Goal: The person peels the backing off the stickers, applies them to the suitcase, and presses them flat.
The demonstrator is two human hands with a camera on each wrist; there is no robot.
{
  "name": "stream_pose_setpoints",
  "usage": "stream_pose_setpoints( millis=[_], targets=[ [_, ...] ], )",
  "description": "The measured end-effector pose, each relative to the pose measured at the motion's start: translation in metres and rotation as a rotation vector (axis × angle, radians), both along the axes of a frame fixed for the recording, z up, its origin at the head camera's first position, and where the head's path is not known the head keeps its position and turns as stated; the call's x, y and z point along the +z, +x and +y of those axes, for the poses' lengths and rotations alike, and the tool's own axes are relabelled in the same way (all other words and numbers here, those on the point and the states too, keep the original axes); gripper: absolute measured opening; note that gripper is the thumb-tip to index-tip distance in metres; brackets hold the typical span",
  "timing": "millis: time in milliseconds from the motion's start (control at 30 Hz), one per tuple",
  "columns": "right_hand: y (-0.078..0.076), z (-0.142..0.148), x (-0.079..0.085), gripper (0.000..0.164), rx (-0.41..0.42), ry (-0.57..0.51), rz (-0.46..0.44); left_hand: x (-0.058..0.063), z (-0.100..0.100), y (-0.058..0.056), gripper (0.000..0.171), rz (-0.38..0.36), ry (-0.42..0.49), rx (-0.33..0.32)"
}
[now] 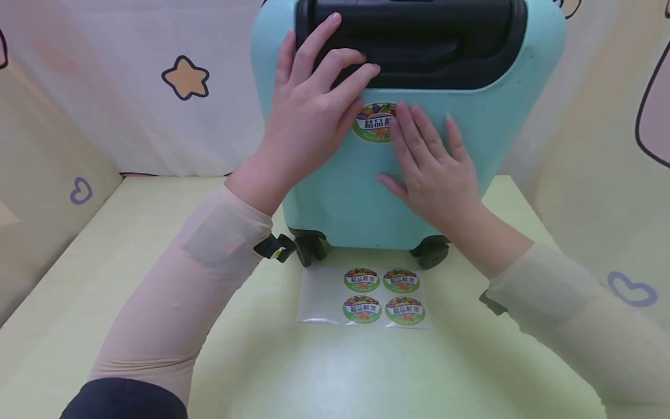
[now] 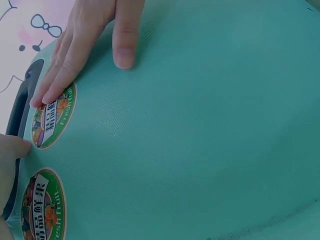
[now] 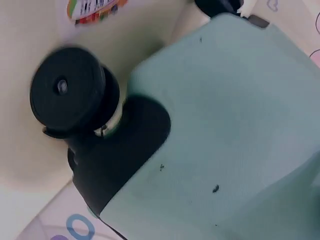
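A light teal suitcase stands upright on its wheels. My right hand lies on its front with straight fingers, the fingertips pressing the right part of an oval fruit sticker. Higher up on the left, my left hand rests on the suitcase with spread, slightly bent fingers, some over the black panel. In the left wrist view, a second fruit sticker sits beside the left hand's edge; the head view has it hidden behind that hand.
On the table, in front of the suitcase, lies a clear sticker sheet with several oval fruit stickers. Black wheels stand just behind the sheet. Patterned cloth walls enclose the back and sides.
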State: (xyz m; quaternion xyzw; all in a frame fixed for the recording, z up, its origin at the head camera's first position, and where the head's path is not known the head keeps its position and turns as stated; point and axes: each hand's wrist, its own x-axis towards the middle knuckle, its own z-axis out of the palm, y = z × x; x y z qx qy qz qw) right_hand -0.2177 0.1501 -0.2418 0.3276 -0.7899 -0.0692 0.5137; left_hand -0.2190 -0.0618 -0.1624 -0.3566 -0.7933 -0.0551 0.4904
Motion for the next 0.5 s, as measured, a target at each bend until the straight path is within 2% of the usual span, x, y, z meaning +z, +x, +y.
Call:
stream_pose_setpoints(
  millis=[167,333,400,500],
  targets=[
    [0.001,0.004,-0.003,0.067,-0.005,-0.008,-0.007,0.000,0.002,-0.001,0.037,0.017,-0.004,0.000],
    [0.002,0.007,-0.010,0.066,0.013,0.006,0.000,-0.006,0.001,0.002,0.039,-0.012,-0.023,0.019],
    [0.004,0.010,-0.014,0.064,0.045,0.024,0.008,-0.014,0.000,0.004,0.040,-0.040,-0.021,-0.011],
    [0.009,0.012,-0.024,0.059,0.143,0.049,-0.001,-0.031,-0.002,0.011,0.039,-0.075,-0.002,-0.102]
  ],
)
